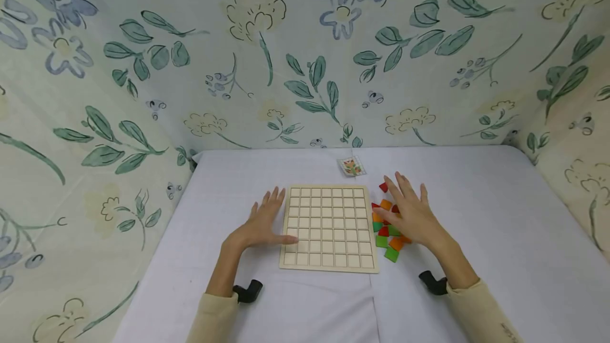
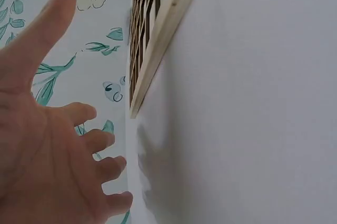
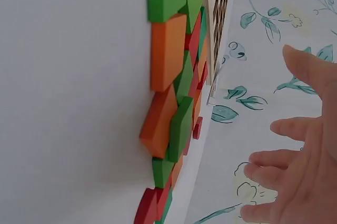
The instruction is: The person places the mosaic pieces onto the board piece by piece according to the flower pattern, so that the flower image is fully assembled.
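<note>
A pale wooden grid board (image 1: 329, 271) lies flat in the middle of the table, its square cells bare. My left hand (image 1: 262, 224) is spread at the board's left edge, thumb over a lower-left cell, holding nothing. In the left wrist view that hand (image 2: 58, 155) has fingers apart beside the board's corner (image 2: 174, 3). My right hand (image 1: 412, 213) is spread above loose red, orange and green tiles (image 1: 392, 254), partly hiding them. The right wrist view shows the tiles (image 3: 160, 119) lying in a cluster, apart from the empty right hand (image 3: 295, 166).
A small clear packet (image 1: 351, 166) with a coloured print lies behind the board. White cloth (image 1: 214, 184) covers the table. A floral curtain (image 1: 305, 68) hangs along the back and sides. Black wrist devices (image 1: 248, 291) sit at both cuffs.
</note>
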### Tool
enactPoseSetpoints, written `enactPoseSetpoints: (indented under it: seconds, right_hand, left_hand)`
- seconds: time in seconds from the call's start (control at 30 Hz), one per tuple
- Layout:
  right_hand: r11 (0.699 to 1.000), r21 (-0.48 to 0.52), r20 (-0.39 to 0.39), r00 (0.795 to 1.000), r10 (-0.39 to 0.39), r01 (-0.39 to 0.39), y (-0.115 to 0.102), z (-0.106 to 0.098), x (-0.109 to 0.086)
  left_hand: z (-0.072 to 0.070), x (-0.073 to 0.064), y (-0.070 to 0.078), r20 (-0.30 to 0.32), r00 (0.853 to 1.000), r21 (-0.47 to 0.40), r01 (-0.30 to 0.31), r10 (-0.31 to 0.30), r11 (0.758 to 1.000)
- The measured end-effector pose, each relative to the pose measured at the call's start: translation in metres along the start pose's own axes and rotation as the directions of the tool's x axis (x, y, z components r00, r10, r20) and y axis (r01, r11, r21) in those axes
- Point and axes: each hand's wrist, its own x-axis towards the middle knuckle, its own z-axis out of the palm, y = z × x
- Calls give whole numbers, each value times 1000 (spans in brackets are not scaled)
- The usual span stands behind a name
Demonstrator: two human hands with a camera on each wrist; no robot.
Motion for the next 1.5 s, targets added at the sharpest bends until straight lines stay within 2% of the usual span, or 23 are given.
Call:
enactPoseSetpoints:
  seconds: [0.13,0.3,0.43,0.57,0.73,1.07,1.3,1.5]
  right_hand:
    - [998,65,32,999,16,-18,13,-1,-1]
    - [985,151,86,994,67,-79,25,-3,-3]
    - [976,171,84,989,121,-133,31,-2,-3]
    - [965,197,44,985,166,-172,40,1,-2]
    - [957,220,41,982,185,-189,50,3,1]
    - [946,224,79,972,220,-232,56,4,6]
    - [911,280,91,953,288,-302,58,4,6]
    - [904,290,71,949,306,-313,58,6,9]
  left_hand:
    - [3,-6,-5,77,997,-37,-13,16,999]
    - [7,-10,-5,103,994,-29,-26,29,999]
    - [8,-12,-2,112,994,-1,-18,18,1000]
    - [10,-13,-3,113,993,27,-26,23,999]
    - [14,-11,-4,113,993,77,-25,16,997]
    - [14,-10,-1,119,993,100,-9,-3,995]
    - [15,-9,-1,133,991,98,0,-13,995]
    - [14,-8,-2,134,991,103,6,-20,995]
